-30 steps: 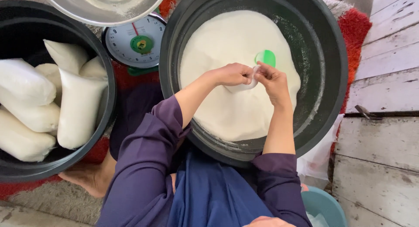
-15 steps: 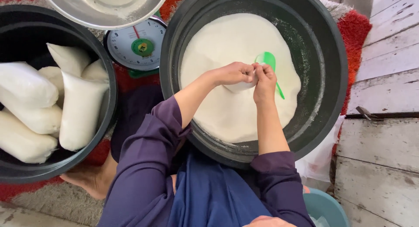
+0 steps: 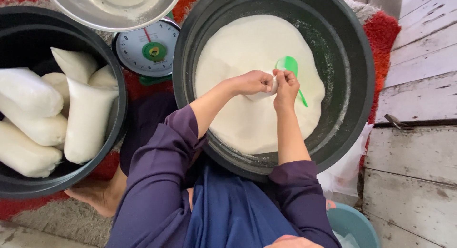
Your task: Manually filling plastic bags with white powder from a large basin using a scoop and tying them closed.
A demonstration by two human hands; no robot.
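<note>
Both hands are working over the middle of the powder in the large tub. The left hand is closing around a small white bag. The right hand is pinching the bag's top, fingers narrow. A green scoop is lying just beyond the hands.

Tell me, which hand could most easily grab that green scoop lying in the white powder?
Probably the right hand. It sits right beside the green scoop in the big black tub, nearly touching it, while the left hand is farther over. Both hands are pinching a small white bag.
</note>
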